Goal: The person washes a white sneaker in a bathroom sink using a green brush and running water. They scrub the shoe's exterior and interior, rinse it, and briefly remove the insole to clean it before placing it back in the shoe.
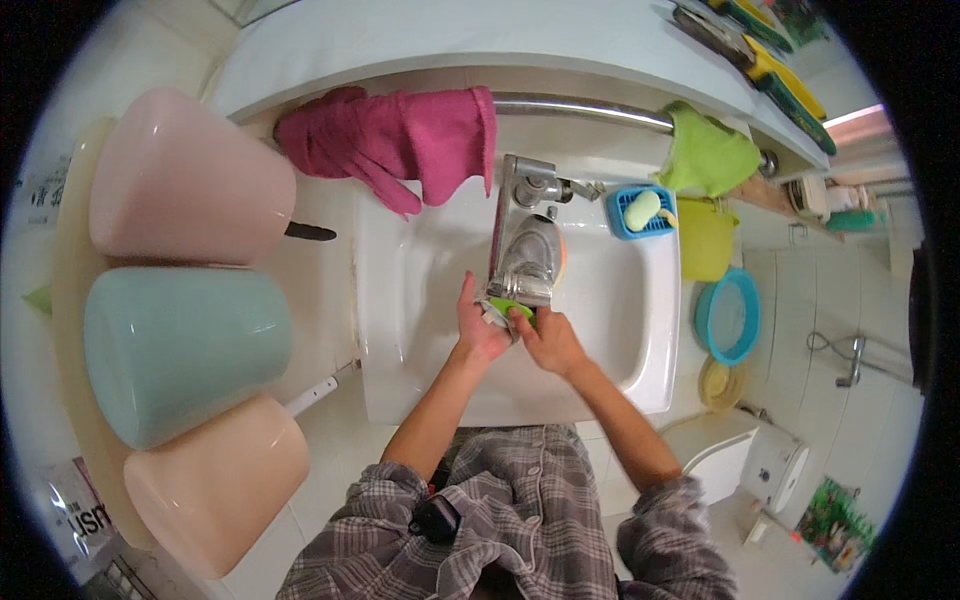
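Note:
Both my hands are over the white ceramic sink [442,382], just below the end of the chrome faucet [525,289]. My left hand [480,330] cups a crumpled greyish-white item [491,311], with its thumb and fingers spread around it. In my right hand [551,341] is a small bright-green object [513,307], pressed against the pale item. The faucet and my fingers cover part of both, so their exact kind is unclear. On the sink's right rim, a blue soap dish [621,225] holds a pale green bar of soap [643,211].
A steel rail [585,109] carries a magenta cloth [390,142] and a green cloth [709,150]. Pliers [772,75] lie on the white shelf [450,30]. Pink [187,187], teal [187,345] and peach [225,480] cups line the left. A blue basin [727,316] is at right.

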Tool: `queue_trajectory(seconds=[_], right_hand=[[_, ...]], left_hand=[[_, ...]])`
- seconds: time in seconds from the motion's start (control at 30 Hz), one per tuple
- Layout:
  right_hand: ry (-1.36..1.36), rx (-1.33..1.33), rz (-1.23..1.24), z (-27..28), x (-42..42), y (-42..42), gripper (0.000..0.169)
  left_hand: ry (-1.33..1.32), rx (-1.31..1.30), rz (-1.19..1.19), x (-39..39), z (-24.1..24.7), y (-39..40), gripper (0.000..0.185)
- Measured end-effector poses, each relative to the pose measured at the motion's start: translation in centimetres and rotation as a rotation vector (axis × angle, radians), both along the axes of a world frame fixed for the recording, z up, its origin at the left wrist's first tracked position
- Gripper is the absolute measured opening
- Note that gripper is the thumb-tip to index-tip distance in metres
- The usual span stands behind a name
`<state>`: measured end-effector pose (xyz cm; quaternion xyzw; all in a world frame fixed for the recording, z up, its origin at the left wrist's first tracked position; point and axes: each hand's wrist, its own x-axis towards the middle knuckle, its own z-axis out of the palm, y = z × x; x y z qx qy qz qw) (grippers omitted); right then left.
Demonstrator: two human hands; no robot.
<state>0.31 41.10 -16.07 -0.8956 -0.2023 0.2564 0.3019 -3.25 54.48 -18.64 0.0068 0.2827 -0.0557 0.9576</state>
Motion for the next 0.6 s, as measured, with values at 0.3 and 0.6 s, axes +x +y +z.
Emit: queue_trajectory(seconds=[0.3, 0.6], right_hand=[[-0.060, -0.203, -0.034, -1.9, -0.6, 0.5, 0.065], [-0.115, -0.158, -0.039, -0.1, 1.4, 0.7, 0.055]], left_hand=[[0.109, 0.047, -0.004, -2.3, -0.6, 0.1, 0.041], [-0.014, 0.063, -0.025, -3.6, -0.3, 2.1, 0.039]])
